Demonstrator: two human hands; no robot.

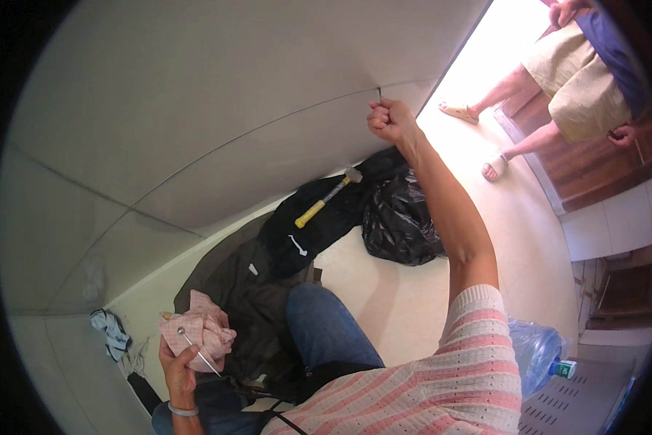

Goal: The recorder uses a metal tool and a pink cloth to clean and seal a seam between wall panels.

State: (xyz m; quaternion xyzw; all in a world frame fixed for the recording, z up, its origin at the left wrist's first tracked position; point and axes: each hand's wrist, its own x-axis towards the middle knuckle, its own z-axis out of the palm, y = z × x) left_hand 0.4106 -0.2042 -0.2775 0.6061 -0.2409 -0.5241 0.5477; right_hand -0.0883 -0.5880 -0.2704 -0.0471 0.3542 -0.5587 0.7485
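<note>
Our left hand (177, 366) is closed on a pink cloth (199, 330) and a thin metal pick (199, 353) – low by the knee. The hammer (329, 196) lies idle on the dark bags. Our right hand (389, 119) grips a small tool at the wall seam (268, 130) – most of the seam seems still ahead.
</note>
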